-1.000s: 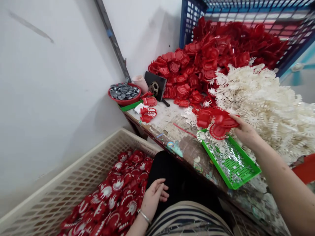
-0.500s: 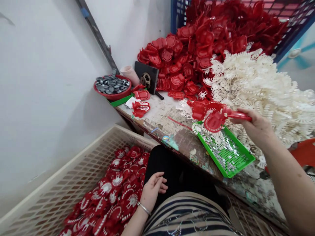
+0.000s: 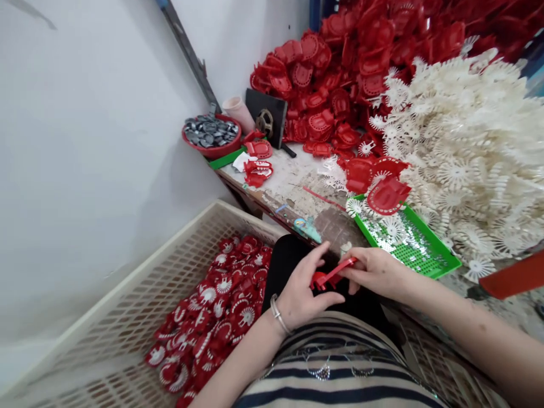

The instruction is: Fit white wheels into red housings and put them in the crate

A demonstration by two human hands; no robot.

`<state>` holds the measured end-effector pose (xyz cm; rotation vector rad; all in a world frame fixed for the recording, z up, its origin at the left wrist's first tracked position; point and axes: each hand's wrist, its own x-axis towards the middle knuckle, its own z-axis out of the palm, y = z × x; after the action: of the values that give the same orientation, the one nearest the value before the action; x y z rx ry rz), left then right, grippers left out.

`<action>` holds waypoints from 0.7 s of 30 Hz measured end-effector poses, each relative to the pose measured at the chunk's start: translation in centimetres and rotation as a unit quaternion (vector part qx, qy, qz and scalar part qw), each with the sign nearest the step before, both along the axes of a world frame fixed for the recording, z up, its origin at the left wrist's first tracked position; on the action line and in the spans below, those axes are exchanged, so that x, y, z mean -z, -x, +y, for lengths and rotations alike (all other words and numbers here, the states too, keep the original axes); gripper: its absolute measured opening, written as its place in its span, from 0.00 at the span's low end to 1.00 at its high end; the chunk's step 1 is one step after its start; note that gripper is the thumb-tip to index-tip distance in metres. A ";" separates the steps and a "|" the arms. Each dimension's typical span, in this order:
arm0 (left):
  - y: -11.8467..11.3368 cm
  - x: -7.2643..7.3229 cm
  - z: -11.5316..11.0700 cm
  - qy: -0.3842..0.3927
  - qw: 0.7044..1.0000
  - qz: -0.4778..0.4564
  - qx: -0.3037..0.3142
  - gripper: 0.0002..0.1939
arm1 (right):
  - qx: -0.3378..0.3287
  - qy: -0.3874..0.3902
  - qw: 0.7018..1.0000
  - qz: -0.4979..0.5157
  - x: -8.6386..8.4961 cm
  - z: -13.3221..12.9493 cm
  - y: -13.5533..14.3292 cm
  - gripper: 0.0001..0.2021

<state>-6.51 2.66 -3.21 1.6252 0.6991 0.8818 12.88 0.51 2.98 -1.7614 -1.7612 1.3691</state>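
Above my lap, my right hand (image 3: 372, 272) pinches the edge of a red plastic part (image 3: 334, 276), held nearly edge-on to me. My left hand (image 3: 304, 289) reaches round the far end of this part, its thumb and fingers spread apart; whether it touches the part I cannot tell. On the bench beyond my hands, a green tray (image 3: 440, 266) holds small shiny bits. Several red plastic parts (image 3: 387, 195) and white fan-shaped pieces (image 3: 394, 228) lie over the tray's far corner.
Red parts (image 3: 318, 122) are heaped at the back, beside a large pile of white pieces (image 3: 459, 158). A red bowl of grey pieces (image 3: 212, 133) stands by the wall. A cream crate (image 3: 140, 283) at lower left holds red-and-white parts. An orange object (image 3: 512, 276) juts in at right.
My right hand has brought a red plastic part from above the tray down to my lap. My left hand has risen to meet it, its fingers spreading. The view has shifted slightly.
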 end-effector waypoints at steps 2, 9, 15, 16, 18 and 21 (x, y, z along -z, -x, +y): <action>-0.5 -0.4 0.0 0.020 0.998 0.035 0.045 0.25 | -0.007 0.000 1.000 -0.010 0.5 -0.2 0.5 0.06; -1.0 2.7 -1.7 0.301 0.945 -0.080 -0.099 0.20 | 0.181 -0.155 0.971 0.009 0.7 -0.5 -5.6 0.23; -1.6 2.4 -1.6 0.419 0.886 -0.165 -0.111 0.24 | 0.219 -0.252 0.872 -0.357 3.9 0.6 -12.6 0.29; -1.7 2.2 -1.6 0.432 0.878 -0.172 -0.112 0.25 | 0.208 -0.252 0.866 -0.377 4.5 0.7 -13.0 0.30; -1.7 1.8 -1.6 0.450 0.868 -0.182 -0.107 0.26 | 0.192 -0.252 0.862 -0.396 5.6 1.0 -13.2 0.30; -1.6 1.5 -1.6 0.460 0.862 -0.188 -0.101 0.26 | 0.196 -0.263 0.863 -0.383 6.2 1.3 -13.1 0.28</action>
<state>-4.92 1.09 -4.72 0.5123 0.8382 0.7906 25.95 1.80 -3.25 -2.2802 -1.6993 -0.0402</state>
